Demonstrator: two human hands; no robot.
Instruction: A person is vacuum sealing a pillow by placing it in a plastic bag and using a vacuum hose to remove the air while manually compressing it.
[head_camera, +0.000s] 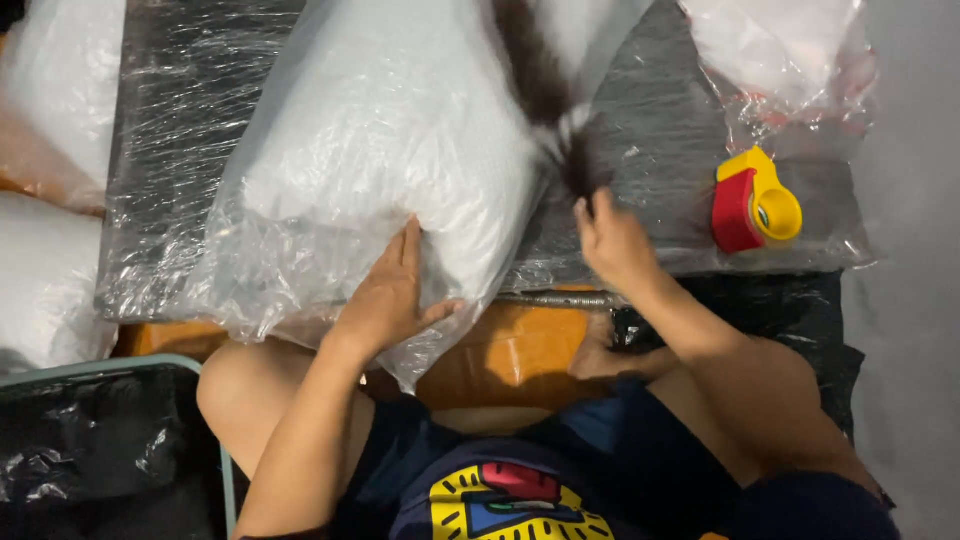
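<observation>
At the far left, two white bagged bundles (45, 285) are running off the frame edge, so you are only seeing part of each. Below them a teal-rimmed bin (110, 366) lined with black plastic is sitting cut off at the corner. The low table (165, 200), wrapped in clear film over a dark top, is stretching across the middle, with its far edge out of view.

Your left hand (388, 295) is pressing flat, fingers spread open, against the near end of the white pillow in its clear plastic bag (385, 150); it is pushing on it rather than closing round it. The pillow is lying on the table, its loose bag end hanging over the near edge towards your knee.

Your right hand (612, 245) is resting on the table edge just beside the pillow. Its fingertips are blurred, and a dark smeared streak (545, 90) is running up from them; it may be a strap or tape, but you cannot tell, nor whether the fingers are pinching anything.

Further right, a red and yellow tape dispenser (752, 202) is sitting on the table, near another crumpled clear bag (790, 70), which is cut off at the top.
</observation>
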